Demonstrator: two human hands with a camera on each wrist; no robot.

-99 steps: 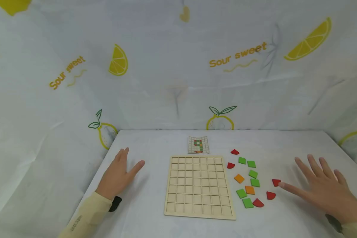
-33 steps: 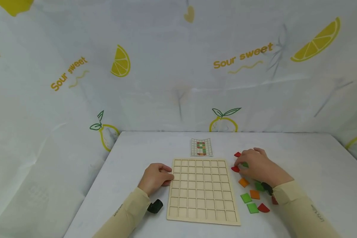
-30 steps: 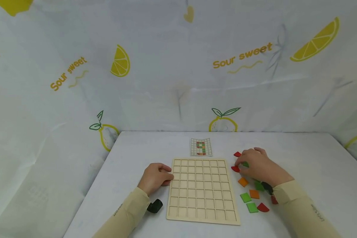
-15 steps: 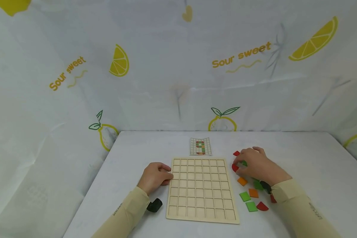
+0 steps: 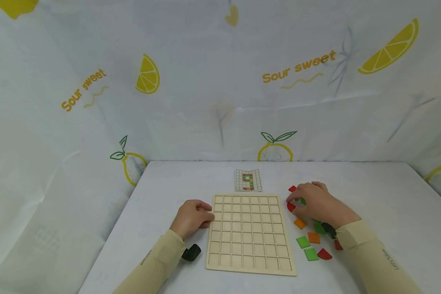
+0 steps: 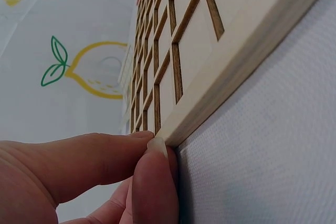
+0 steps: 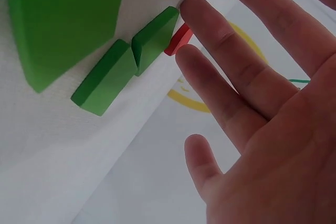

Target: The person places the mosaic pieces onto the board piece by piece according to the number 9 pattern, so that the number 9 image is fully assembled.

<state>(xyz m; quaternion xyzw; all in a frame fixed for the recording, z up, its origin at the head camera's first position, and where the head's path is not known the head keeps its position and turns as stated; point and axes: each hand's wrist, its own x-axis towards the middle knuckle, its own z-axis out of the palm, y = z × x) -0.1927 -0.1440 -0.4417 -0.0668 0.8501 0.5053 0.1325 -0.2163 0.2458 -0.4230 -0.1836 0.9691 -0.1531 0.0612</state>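
A pale wooden grid board (image 5: pixel 250 235) lies on the table, its square cells bare. My left hand (image 5: pixel 192 218) holds its left edge, with the thumb and forefinger at the rim in the left wrist view. To the right of the board, my right hand (image 5: pixel 314 204) pinches a red quarter-circle tile (image 5: pixel 291 207) between forefinger and thumb, low at the table. In the right wrist view its other fingers (image 7: pixel 231 72) are spread, and the pinch is out of sight. Green square tiles (image 7: pixel 105 77) lie under that hand, partly hidden by it in the head view.
A small pattern card (image 5: pixel 248 180) with a coloured figure stands behind the board. Orange tiles (image 5: pixel 314 237), green tiles (image 5: pixel 311 254) and red quarter-circles (image 5: pixel 324 254) lie scattered right of the board. A lemon-printed white cloth (image 5: pixel 191 122) hangs behind.
Both hands came in from the sides, the left to the board's edge, the right to the tiles. Within the last second the red tile turned between the right fingers; the left hand stayed put.
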